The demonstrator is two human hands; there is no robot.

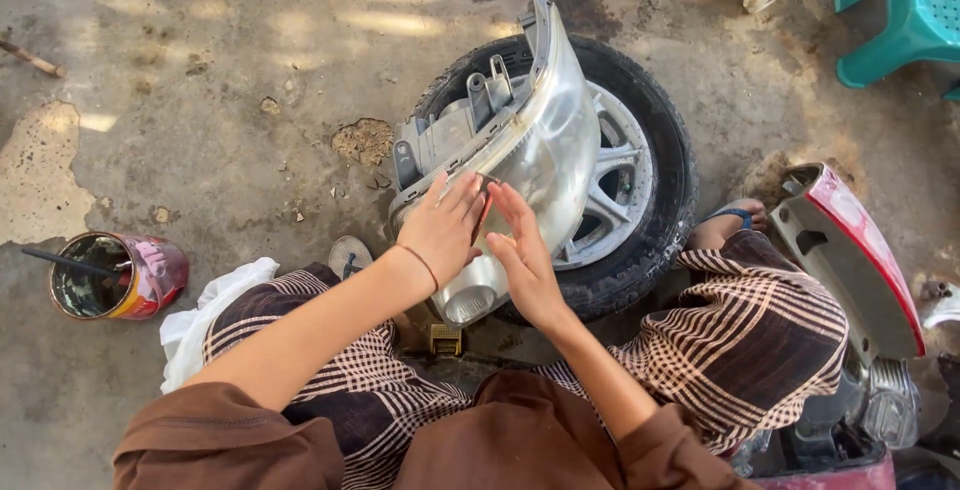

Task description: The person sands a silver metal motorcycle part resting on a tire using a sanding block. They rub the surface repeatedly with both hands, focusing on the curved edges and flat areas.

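Starting at the far left of my view, a tin can [118,276] with a dark stick standing in it sits on the stained concrete floor [250,60], and just beside my left knee lies a white rag [215,315]. Next comes my left hand [440,230], fingers spread loosely and laid flat on the lower part of the headlight [530,150]; between it and my right hand [525,255] I can make out a small dark scrap, perhaps abrasive paper, though I cannot tell which hand pins it. The right hand is likewise flat and open, palm pressing the clear lens. The headlight rests tilted, lens up, on a car wheel [640,185] lying on its side, grey housing brackets pointing away from me. I judge it light, hollow and stiff, its curved lens slick and easy to scratch or crack, so I would grip it by the grey housing edge or the mounting tabs, not the lens. Farther right stand a red scooter panel [860,250] and a teal plastic stool [905,15].
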